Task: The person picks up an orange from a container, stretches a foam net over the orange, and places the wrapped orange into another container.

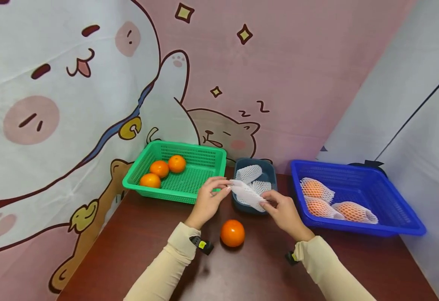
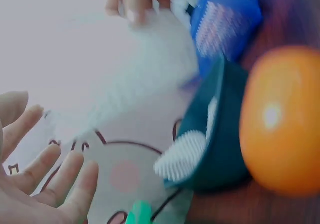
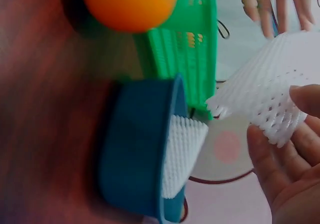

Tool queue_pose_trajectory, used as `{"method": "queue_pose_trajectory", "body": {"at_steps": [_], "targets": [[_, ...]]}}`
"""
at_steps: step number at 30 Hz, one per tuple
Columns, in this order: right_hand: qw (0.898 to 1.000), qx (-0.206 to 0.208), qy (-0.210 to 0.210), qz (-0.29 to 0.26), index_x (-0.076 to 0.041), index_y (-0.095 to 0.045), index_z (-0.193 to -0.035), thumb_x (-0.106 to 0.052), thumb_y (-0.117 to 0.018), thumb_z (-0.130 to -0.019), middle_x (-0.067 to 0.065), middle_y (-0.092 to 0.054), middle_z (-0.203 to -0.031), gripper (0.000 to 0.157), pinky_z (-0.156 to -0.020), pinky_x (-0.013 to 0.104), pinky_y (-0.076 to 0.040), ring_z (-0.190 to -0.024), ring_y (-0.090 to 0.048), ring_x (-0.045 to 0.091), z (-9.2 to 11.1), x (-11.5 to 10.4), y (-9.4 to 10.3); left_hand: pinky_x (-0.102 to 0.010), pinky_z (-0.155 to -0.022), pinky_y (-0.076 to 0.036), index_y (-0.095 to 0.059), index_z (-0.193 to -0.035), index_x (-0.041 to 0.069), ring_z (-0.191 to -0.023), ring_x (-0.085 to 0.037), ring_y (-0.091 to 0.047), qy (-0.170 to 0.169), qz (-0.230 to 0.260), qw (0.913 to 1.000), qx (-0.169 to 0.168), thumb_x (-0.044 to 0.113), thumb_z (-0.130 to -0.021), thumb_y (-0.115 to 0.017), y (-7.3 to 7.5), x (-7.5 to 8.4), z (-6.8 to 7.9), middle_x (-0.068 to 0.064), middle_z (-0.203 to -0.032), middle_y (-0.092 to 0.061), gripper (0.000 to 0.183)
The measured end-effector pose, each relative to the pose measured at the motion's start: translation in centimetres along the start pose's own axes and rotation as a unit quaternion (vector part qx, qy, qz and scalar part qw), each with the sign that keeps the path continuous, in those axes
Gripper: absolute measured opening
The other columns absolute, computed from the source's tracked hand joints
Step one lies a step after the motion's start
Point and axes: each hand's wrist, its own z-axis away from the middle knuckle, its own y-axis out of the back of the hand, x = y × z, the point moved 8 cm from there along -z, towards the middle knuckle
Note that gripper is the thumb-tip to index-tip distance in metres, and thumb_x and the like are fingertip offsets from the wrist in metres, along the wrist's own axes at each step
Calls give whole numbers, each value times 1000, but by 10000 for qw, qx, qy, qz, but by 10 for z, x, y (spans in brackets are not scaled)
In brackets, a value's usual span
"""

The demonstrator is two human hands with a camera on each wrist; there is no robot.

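A white foam net sleeve (image 1: 246,194) is stretched flat above the dark teal bin (image 1: 270,167). The right hand (image 1: 285,212) pinches its near right end between thumb and fingers; the right wrist view shows this foam net (image 3: 280,78) closely. The left hand (image 1: 209,200) is at the sleeve's other end, and in the left wrist view its fingers (image 2: 62,176) are spread and apart. Whether a fingertip touches the net cannot be told. An orange (image 1: 232,233) rests on the table between the forearms. More foam nets (image 1: 249,173) lie in the bin.
A green basket (image 1: 182,195) holding 3 oranges (image 1: 159,169) stands at the left. At the right, a blue basket (image 1: 358,228) holds 3 net-covered oranges (image 1: 317,190). A cartoon-printed cloth (image 1: 298,83) hangs behind the brown table (image 1: 257,276).
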Motion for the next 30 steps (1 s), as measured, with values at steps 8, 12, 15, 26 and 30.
{"method": "queue_pose_trajectory", "body": {"at_steps": [8, 12, 15, 26, 30], "targets": [[9997, 160, 41, -192, -10, -68, -95, 1, -78, -78, 0, -70, -85, 23, -65, 40, -56, -75, -64, 12, 15, -1, -19, -45, -74, -55, -72, -97, -5, -92, -28, -62, 527, 332, 9977, -272, 9, -95, -62, -13, -7, 1, -17, -111, -64, 18], [9999, -33, -99, -110, -12, -68, -95, -1, -78, -79, -1, -69, -85, 22, -67, 42, -56, -75, -63, 12, 19, 7, -30, -40, -61, -56, -74, -95, -1, -68, -17, -60, 858, 153, 9956, -350, 15, -96, -62, -16, -25, 3, -12, -96, -68, 20], [9991, -317, -259, 101, -11, -67, -102, -3, -78, -80, 2, -70, -95, 25, -78, 45, -54, -85, -65, 18, 20, 12, -34, -30, -59, -53, -76, -94, 4, -62, -13, -58, 610, -531, 9958, -422, 12, -90, -70, -18, -26, 6, -6, -93, -69, 11], [9951, 754, 623, -156, -9, -67, -106, -5, -76, -81, 11, -57, -131, 27, -98, 52, -40, -123, -49, 29, 5, -47, -18, -21, -60, -45, -71, -117, 7, -71, -11, -54, -394, -2353, 9680, -782, -1, -74, -78, -47, -5, 16, -4, -114, -63, 44], [9929, 480, 1061, 254, -12, -71, -91, -1, -79, -77, 15, -55, -133, 20, -98, 57, -38, -123, -46, 35, 11, -58, -32, -17, -60, -46, -66, -126, 8, -68, -8, -54, -387, -2093, 9702, -1162, 1, -76, -77, -59, -2, 19, -6, -124, -59, 51]]}}
